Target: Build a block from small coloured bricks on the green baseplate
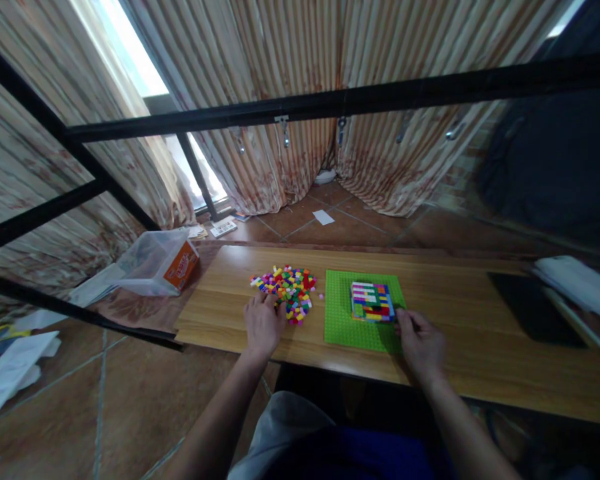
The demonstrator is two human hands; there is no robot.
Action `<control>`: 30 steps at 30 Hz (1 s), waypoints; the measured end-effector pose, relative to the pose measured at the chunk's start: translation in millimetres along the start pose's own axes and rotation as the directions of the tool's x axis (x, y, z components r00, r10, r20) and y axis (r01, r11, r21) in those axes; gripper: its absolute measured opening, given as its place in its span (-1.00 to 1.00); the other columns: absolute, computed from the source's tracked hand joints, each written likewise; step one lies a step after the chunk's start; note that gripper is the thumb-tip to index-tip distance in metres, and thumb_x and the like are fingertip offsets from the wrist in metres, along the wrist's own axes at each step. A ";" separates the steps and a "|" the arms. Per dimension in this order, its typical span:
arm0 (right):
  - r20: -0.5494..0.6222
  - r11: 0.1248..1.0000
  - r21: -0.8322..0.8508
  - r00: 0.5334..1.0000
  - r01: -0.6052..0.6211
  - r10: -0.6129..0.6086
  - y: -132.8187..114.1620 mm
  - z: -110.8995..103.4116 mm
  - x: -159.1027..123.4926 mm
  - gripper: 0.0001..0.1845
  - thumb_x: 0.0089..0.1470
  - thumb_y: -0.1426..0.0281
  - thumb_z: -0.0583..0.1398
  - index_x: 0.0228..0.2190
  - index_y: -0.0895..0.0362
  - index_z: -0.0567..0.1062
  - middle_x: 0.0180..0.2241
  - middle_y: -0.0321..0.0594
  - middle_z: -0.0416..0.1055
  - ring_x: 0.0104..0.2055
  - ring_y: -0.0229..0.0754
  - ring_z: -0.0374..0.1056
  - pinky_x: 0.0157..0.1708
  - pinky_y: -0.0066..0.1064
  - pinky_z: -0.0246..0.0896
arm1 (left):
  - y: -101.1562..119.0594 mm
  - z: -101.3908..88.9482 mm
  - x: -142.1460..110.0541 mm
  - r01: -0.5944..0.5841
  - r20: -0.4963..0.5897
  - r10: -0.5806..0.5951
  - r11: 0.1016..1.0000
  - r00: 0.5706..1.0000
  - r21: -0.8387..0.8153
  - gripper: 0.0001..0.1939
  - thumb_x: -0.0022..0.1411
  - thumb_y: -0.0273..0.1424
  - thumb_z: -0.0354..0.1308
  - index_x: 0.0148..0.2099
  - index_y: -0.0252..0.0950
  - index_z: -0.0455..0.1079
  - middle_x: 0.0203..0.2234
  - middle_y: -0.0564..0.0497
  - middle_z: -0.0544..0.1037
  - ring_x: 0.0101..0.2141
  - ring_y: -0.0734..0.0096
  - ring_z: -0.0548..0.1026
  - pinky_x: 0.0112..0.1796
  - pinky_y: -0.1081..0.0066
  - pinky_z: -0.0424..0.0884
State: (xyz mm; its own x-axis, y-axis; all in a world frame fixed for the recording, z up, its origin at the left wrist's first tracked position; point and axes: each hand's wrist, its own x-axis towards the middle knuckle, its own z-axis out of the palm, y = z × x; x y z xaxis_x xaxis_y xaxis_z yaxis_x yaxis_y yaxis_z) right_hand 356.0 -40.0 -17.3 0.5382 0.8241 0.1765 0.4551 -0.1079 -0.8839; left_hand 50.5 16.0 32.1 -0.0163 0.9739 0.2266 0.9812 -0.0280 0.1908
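Note:
My left hand (263, 323) is at the near left edge of a loose pile of small multicoloured toy bricks (296, 283). Its thumb stands apart from its fingers, which reach down at the bricks; I see nothing held in it. Right of the pile lies a green studded baseplate (337, 320), bearing a low, roughly square build of coloured bricks (371, 302) with rows of white, pink, red and blue. My right hand (420, 340) is closed in a pinch at the build's right side, over the baseplate's right edge. What its fingertips hold is hidden.
All this is on a long wooden table (460, 293). A single pink brick (321, 295) lies between pile and baseplate. A clear plastic bin (155, 263) with an orange label stands left of the table. Toward the right end are a dark mat (530, 310) and a white case (580, 283). A black metal bar (320, 107) crosses beyond.

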 end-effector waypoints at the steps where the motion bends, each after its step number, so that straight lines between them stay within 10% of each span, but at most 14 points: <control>1: -0.002 1.000 0.007 1.000 0.007 -0.007 -0.4 0.4 -0.1 -0.44 0.09 -0.10 0.11 -0.41 0.14 0.55 -0.48 -0.17 0.49 -0.44 -0.11 0.42 -0.41 -0.35 0.24 | 1.6 0.0 1.2 0.004 0.003 -0.004 1.000 1.000 0.012 -0.77 0.29 -0.27 0.07 -0.17 -0.26 0.49 -0.18 -0.14 0.53 -0.11 0.10 0.47 -0.11 0.19 0.35; 10: 0.000 0.998 0.050 0.999 0.043 -0.043 4.6 4.3 0.4 -0.51 0.15 -0.03 0.10 -0.38 0.12 0.56 -0.41 -0.18 0.50 -0.40 -0.13 0.41 -0.38 -0.36 0.25 | 7.9 -1.2 8.1 -0.063 -0.043 0.056 0.982 0.998 -0.179 -0.82 0.28 -0.36 0.07 -0.21 -0.22 0.51 -0.23 -0.07 0.59 -0.16 0.19 0.52 -0.15 0.26 0.37; 19: -0.018 0.995 0.048 0.996 0.087 -0.087 -2.6 5.0 0.2 -0.52 0.17 0.00 0.08 -0.41 0.12 0.55 -0.41 -0.17 0.49 -0.36 -0.12 0.40 -0.32 -0.34 0.25 | 64.1 3.6 -8.7 -0.196 -0.052 0.228 0.677 0.972 -0.710 -0.82 0.29 -0.42 0.06 -0.17 -0.21 0.49 -0.27 0.02 0.62 -0.27 0.41 0.56 -0.18 0.39 0.45; 30: -0.012 0.994 0.036 0.995 0.102 -0.102 -7.9 5.1 1.2 -0.56 0.20 0.07 0.07 -0.41 0.11 0.55 -0.42 -0.18 0.48 -0.34 -0.12 0.39 -0.30 -0.35 0.22 | 109.7 6.8 -7.2 -0.252 -0.013 0.356 0.635 0.935 -0.731 -0.84 0.29 -0.44 0.09 -0.17 -0.20 0.50 -0.29 0.02 0.63 -0.24 0.37 0.57 -0.16 0.35 0.45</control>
State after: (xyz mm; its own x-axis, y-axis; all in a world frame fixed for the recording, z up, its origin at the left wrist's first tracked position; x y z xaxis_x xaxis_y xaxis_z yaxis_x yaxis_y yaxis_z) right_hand 349.4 -35.3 -12.3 0.4974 0.8241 0.2709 0.4821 -0.0030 -0.8761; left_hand 159.5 7.4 44.9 0.3312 0.8972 0.2920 0.4865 -0.4275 0.7619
